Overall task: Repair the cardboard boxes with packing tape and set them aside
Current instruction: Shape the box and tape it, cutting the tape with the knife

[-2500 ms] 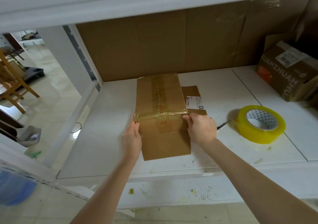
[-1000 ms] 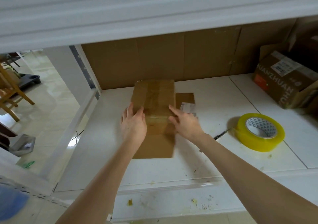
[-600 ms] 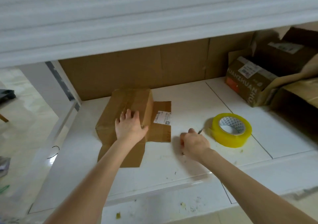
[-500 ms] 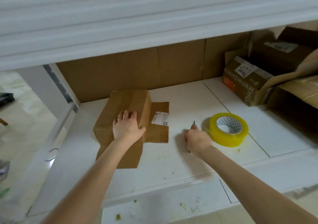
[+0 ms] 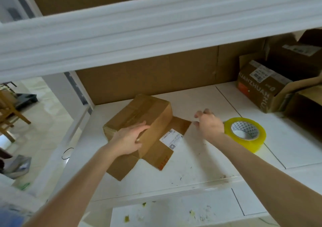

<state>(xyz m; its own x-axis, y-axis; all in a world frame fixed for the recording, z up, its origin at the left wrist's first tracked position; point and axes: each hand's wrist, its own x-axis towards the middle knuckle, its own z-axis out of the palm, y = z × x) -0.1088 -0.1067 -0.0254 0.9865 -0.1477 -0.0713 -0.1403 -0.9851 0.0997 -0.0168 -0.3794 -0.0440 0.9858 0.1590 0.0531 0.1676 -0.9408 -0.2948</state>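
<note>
Your left hand [image 5: 129, 138] lies flat on top of the cardboard box [image 5: 153, 111], fingers straight. The box sits skewed on the left part of the white shelf [image 5: 200, 158], its near and right flaps spread on the surface, with a white label [image 5: 171, 139] on the right flap. Your right hand [image 5: 210, 125] is between that flap and the yellow tape roll [image 5: 250, 144], fingers curled; you cannot tell whether it holds anything. A printed box [image 5: 257, 91] stands far right
</note>
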